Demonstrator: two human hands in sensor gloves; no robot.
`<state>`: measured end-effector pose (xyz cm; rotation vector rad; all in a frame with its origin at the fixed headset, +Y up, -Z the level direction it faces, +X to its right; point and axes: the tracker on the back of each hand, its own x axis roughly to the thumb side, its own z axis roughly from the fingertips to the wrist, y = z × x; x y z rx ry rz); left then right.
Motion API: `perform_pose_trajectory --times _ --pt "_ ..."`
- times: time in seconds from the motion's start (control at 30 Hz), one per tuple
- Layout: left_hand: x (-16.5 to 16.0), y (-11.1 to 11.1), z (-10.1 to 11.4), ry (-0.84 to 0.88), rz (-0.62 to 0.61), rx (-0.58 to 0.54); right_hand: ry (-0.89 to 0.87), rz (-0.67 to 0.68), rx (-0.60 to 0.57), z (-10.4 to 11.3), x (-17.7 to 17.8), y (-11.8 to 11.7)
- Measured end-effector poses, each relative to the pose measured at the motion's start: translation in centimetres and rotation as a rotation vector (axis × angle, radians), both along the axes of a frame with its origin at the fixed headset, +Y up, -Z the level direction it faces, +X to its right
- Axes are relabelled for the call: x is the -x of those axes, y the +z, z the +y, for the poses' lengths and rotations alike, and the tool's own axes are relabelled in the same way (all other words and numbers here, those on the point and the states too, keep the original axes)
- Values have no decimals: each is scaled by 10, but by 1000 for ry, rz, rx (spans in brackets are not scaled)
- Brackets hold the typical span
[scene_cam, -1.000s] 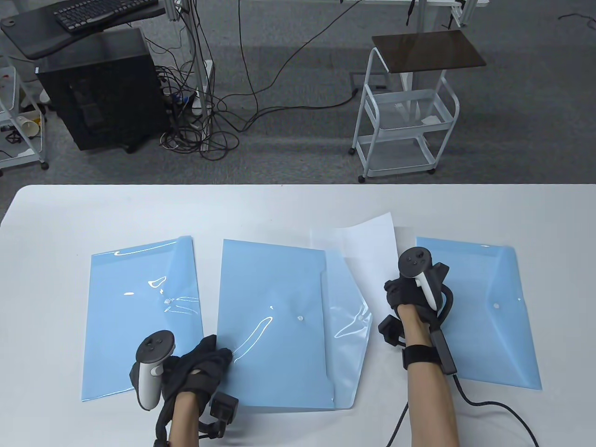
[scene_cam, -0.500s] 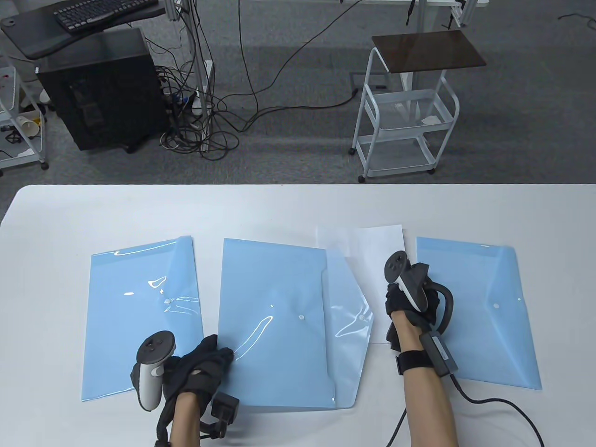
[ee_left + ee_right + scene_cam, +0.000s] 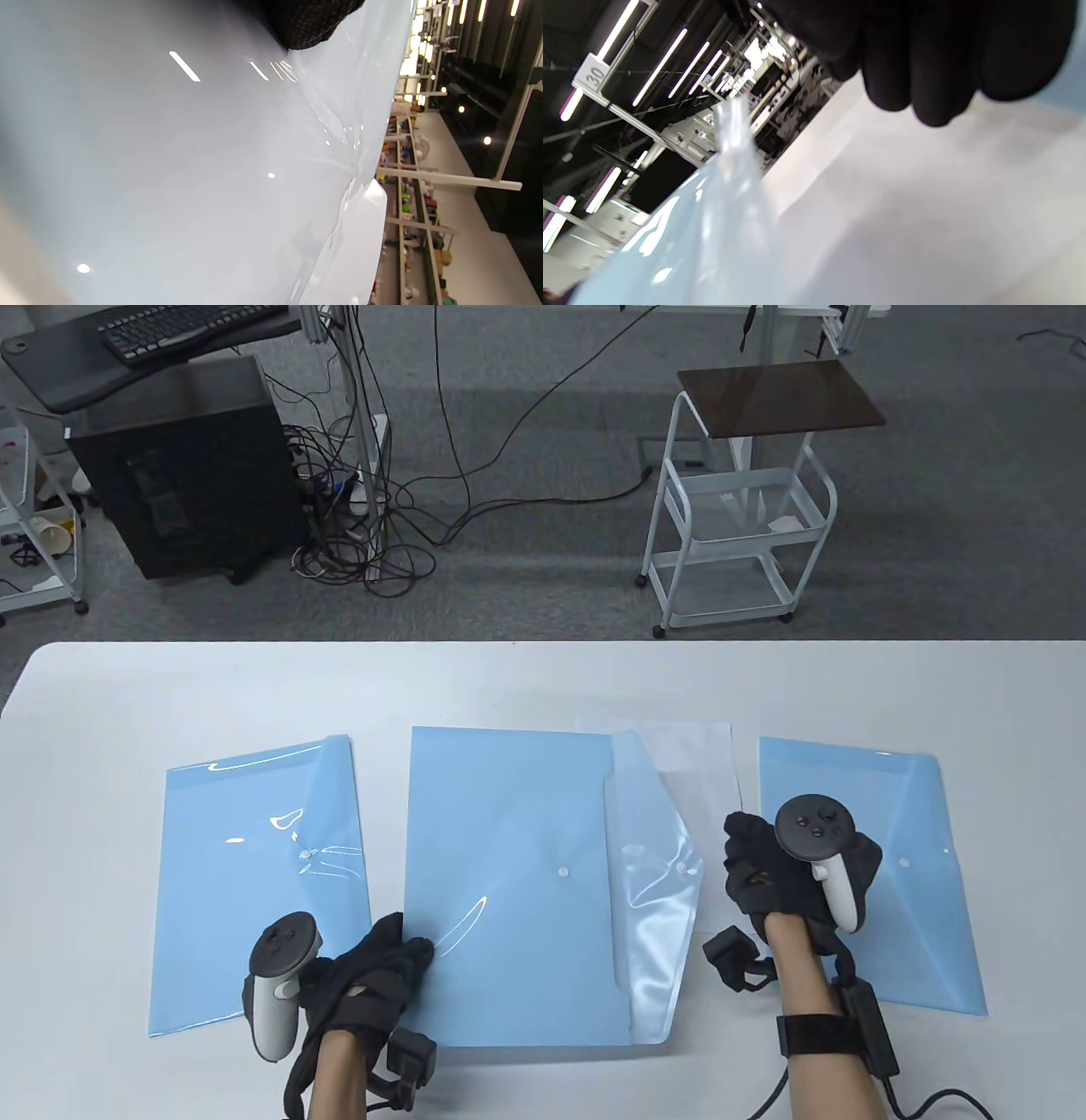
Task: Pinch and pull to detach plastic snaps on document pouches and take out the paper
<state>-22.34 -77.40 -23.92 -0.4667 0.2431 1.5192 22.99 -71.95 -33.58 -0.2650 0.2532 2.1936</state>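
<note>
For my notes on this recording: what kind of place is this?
Probably a lab or workshop: a white table on grey carpet, a computer tower with tangled cables, and a wheeled metal cart behind.

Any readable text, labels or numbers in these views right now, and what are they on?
"30": on a white hanging sign below the ceiling lights, right wrist view.
Pouches, paper and hand trackers: no print visible.
Keyboard keys: too small to read.

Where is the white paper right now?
In the table view the paper lies flat on the table, right of centre, between the middle pouch and the right pouch, partly under the middle pouch's open flap, just beyond the right hand.
</note>
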Motion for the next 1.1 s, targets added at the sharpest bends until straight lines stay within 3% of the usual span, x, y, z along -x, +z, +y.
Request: perform_pose_trajectory --times 0.2,0.47,0.57,0.73,0.93,1.1 --pt "-4 1 -2 -7 -22 4 -226 144 63 -16 2 23" --pt "-17 -2 -9 -79 -66 44 -271 272 -7 -12 27 34" --pt "-22 -2 -13 -97 -85 63 -188 363 -15 -10 48 37" --pt "-26 -4 -18 -145 -97 92 101 496 -31 -14 85 41" --pt "-24 -7 -23 -176 -93 118 383 622 -7 -31 120 44" --pt "-23 -8 -26 -203 -89 134 497 674 13 -47 134 47"
